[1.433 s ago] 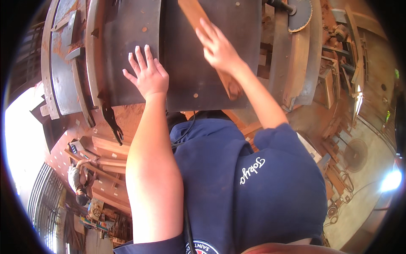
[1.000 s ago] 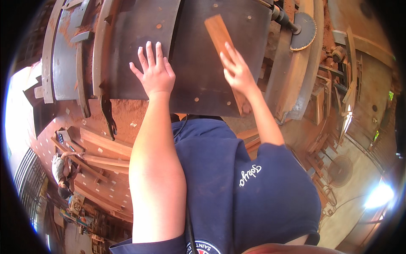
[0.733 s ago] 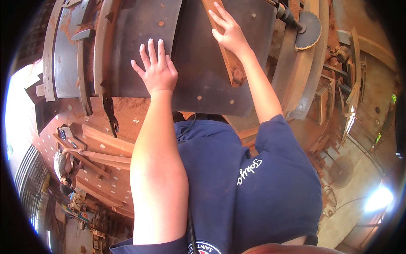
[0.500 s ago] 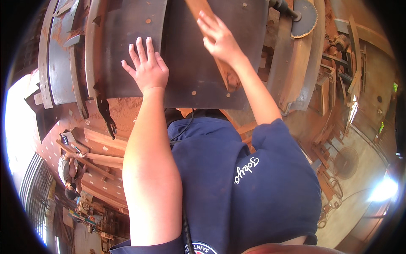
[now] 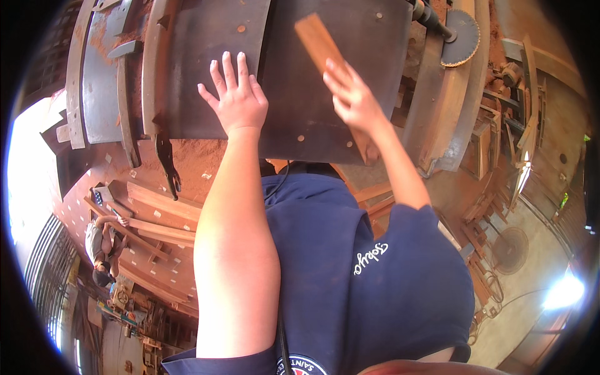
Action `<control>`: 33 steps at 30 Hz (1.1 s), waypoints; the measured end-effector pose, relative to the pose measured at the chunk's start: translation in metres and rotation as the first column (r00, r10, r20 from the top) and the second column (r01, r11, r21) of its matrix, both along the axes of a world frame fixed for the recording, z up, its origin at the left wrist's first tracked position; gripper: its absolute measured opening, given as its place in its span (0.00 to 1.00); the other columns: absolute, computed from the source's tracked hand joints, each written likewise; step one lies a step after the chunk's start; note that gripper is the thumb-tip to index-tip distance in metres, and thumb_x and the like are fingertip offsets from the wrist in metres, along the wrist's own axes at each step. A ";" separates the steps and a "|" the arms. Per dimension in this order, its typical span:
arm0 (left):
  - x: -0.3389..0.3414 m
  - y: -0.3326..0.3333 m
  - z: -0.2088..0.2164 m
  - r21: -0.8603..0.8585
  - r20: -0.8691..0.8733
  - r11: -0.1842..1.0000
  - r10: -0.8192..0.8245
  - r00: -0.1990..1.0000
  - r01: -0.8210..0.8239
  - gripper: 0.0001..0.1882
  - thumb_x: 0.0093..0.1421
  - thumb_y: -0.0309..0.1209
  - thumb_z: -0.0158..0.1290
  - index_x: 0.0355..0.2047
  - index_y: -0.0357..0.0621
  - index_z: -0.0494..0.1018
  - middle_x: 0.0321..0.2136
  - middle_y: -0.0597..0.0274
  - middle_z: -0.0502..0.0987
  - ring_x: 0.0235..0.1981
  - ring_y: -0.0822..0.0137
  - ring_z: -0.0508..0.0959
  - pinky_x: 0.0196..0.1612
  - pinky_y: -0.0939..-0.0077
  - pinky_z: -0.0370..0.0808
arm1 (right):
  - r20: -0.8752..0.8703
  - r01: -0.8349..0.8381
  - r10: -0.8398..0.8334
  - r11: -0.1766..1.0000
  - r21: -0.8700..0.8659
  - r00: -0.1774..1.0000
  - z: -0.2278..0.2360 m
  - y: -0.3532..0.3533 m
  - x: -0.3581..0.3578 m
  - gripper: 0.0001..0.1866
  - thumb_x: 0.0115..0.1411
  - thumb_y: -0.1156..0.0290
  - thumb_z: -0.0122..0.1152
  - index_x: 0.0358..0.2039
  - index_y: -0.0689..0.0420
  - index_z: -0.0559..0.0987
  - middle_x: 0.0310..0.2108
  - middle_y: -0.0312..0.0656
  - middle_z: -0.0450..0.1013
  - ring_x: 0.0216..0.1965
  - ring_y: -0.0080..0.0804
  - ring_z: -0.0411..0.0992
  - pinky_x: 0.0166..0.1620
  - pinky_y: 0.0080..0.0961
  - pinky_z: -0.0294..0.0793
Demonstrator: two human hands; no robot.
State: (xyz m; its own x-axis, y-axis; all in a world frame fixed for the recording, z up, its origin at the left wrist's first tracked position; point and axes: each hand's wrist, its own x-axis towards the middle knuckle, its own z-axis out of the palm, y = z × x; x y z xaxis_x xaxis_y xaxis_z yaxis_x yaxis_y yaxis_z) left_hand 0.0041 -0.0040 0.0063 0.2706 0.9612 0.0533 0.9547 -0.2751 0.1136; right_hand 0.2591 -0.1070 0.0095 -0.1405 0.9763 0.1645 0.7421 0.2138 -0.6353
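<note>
My left hand [image 5: 237, 100] is open on the dark metal table [image 5: 287, 115], fingers spread and pointing away from me. It holds nothing. To its right, my right hand [image 5: 357, 103] is closed around the middle of a reddish-brown wooden board [image 5: 317, 40]. The board slants across the tabletop, its far end to the left and its near end by the table's front edge. My palm and wrist partly cover it, and the fingertips lie along its left side.
A toothed circular saw blade [image 5: 460, 39] on a shaft stands right of the table. Metal rails with reddish sawdust [image 5: 103, 37] run along the left. Timber lengths [image 5: 164, 201] lie on the floor, where another person [image 5: 102, 247] crouches. A bright lamp [image 5: 564, 292] shines at right.
My right hand has drawn the wooden board toward me and slightly right, so its far end now shows. My left hand stays about where it was on the table. The whole view has shifted slightly.
</note>
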 end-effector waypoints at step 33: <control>-0.001 0.001 -0.002 -0.002 -0.019 1.000 -0.005 1.000 0.005 0.28 0.69 0.40 0.44 0.69 0.59 0.63 0.72 0.64 0.58 0.74 0.54 0.53 0.70 0.29 0.44 | 0.089 0.020 -0.019 1.000 -0.007 0.996 -0.012 0.095 0.006 0.31 0.56 0.74 0.59 0.62 0.40 0.77 0.73 0.22 0.58 0.72 0.44 0.59 0.61 0.39 0.77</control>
State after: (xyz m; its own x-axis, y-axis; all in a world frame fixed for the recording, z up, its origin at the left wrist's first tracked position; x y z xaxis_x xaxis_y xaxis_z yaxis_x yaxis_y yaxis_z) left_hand 0.0034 -0.0031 0.0043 0.2766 0.9598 0.0466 0.9552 -0.2800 0.0963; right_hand 0.2654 -0.0116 -0.0025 -0.1353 0.9802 0.1444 0.7998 0.1941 -0.5680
